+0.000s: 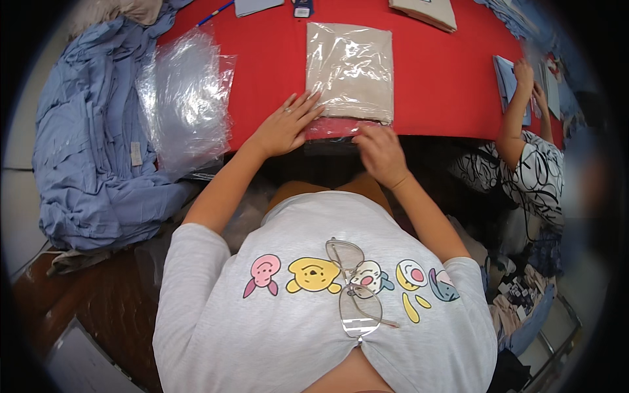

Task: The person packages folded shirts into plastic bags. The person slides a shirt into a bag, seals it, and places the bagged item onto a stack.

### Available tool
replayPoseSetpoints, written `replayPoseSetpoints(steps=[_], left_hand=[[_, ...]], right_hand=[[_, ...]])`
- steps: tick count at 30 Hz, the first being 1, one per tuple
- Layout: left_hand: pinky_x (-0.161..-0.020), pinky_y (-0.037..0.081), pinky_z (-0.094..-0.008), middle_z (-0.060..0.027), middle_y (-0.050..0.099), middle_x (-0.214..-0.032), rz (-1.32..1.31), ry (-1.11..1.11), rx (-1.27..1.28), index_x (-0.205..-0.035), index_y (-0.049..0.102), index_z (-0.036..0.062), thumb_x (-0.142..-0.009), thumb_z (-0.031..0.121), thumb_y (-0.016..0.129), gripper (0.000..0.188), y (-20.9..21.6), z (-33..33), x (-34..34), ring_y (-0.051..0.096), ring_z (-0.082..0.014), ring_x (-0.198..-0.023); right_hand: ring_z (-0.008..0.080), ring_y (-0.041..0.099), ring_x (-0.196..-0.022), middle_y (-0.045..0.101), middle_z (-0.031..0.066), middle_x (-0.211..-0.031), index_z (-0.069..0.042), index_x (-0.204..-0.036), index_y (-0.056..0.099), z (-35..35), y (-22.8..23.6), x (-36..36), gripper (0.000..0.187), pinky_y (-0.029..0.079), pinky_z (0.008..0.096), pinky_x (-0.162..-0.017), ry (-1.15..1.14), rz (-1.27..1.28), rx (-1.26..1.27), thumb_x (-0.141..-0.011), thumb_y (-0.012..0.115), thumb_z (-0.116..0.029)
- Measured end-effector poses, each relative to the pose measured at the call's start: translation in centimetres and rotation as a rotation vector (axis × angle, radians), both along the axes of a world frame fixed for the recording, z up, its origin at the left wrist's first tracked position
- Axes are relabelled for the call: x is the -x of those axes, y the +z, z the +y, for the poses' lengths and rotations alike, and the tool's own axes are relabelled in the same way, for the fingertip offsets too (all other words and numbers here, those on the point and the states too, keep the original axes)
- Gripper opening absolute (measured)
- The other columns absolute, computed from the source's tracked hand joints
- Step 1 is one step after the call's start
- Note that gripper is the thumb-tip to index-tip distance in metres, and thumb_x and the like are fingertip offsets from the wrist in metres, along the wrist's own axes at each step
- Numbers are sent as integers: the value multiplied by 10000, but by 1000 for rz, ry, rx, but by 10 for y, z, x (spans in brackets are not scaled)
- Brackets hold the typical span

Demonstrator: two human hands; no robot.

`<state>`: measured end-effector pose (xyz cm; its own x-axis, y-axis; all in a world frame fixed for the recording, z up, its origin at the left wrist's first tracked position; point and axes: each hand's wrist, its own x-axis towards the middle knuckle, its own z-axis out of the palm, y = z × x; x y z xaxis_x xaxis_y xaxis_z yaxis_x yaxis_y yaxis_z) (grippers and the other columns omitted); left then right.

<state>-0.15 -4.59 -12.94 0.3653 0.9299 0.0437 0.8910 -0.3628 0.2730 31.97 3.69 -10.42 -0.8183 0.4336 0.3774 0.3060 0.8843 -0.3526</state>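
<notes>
A folded beige garment [350, 72] lies inside a clear plastic bag [331, 128] near the front edge of the red table. The bag's loose open end hangs toward me over that edge. My left hand [285, 128] rests on the bag's near left corner, fingers stretched out and slightly apart; a ring shows on one finger. At the near right corner, my right hand [382, 154] is closed on the loose end of the bag, its fingers curled and somewhat blurred.
Flat clear bags [187, 98] are piled on the left, beside a large heap of blue garments [98, 144]. Another folded beige garment [429, 10], a dark tag [303, 9] and a blue pen [216, 13] lie farther back. A co-worker's arm [514, 124] reaches over blue packs at right.
</notes>
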Motion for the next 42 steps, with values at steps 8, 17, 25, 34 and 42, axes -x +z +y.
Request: replayPoseSetpoints(steps=[8,17,25,34,42], left_hand=[[-1350,258,-488,-67,256,-1810,182,-107,-52,-1715,340,217,-983,140,631,792,-26,-17,0,288,-300,-1650],[-1303,348,-474,-59,401,-1742,17,-6,-56,-1646,471,182,-1081,264,609,587,-35,-4,-27,386,-270,-1605],[-1069,575,-431,-157,793,-1190,-577,525,4,-1310,764,83,-1079,301,663,333,-22,12,-41,742,-353,-1189],[-594,599,-294,-114,760,-808,-1066,944,250,-1051,764,-35,-1146,381,587,463,-24,66,-36,758,-169,-650],[-746,620,-452,-182,729,-901,-483,1021,231,-1133,695,-10,-1071,256,669,274,-4,84,-32,761,-354,-808]], right_hand=[[193,303,-1648,309,30,-1796,-202,-1704,368,82,-40,-67,696,270,458,-1337,24,-499,-281,-1032,526,-109],[185,391,-1606,413,-8,-1746,-224,-1682,409,95,-65,-37,665,340,443,-1291,135,-397,-244,-1043,591,-199],[262,563,-1477,704,72,-1463,-112,-1340,753,78,-65,-16,319,412,426,-1207,-83,31,342,-1037,700,-196],[256,779,-818,778,148,-848,-36,-1009,802,96,-67,38,274,578,370,-746,-607,367,989,-1093,638,-238],[315,769,-857,782,131,-890,-55,-1073,747,99,-19,54,330,544,479,-788,-873,-161,753,-1020,706,-379]])
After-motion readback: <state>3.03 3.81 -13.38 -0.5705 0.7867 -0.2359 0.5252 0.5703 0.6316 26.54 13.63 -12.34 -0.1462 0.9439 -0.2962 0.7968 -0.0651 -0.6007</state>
